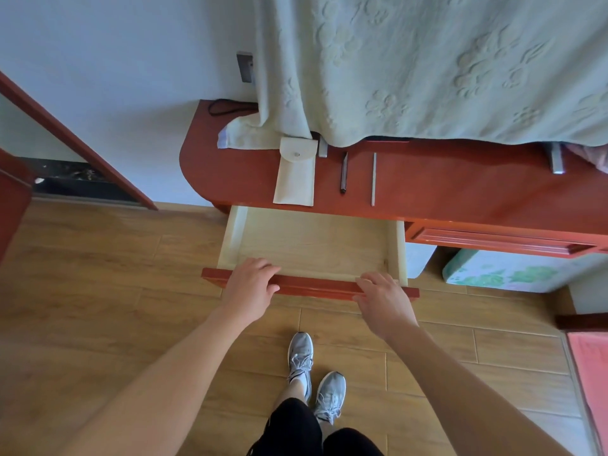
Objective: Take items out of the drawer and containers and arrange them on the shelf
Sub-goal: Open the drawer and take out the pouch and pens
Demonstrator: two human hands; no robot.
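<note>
We note a pale green cloth (pixel 427 67) hanging over the far part of the red desk (pixel 460 185). It hides whatever stands behind it.

Below the desk's near edge, the drawer (pixel 312 238) stands pulled out toward us. The visible part of its pale wooden floor carries nothing, and its far end is hidden under the desk. Its red front panel (pixel 316 287) runs left to right, so we take the drawer's travel to be near to far, square to that panel.

The left hand (pixel 250 283) sits on the left part of the panel. Its fingers bend over the top edge and its thumb lies against the near face, so this grip holds the panel. The right hand (pixel 385 299) holds the right part in a like grip. The two hands sit roughly level, one on each side of the drawer's centre line.

The task's items lie on the desk, far of both hands:
- a cream pouch (pixel 294 179) with a snap flap
- a dark slim tool (pixel 343 172) just right of the pouch
- a thin metal strip (pixel 373 179) further right

All three have their long axes near to far. The pouch is nearer the left hand and the strip is nearer the right.

We judge the drawer emptied, and the next move to be a straight push toward the far side. We can identify no shelf in view.
</note>
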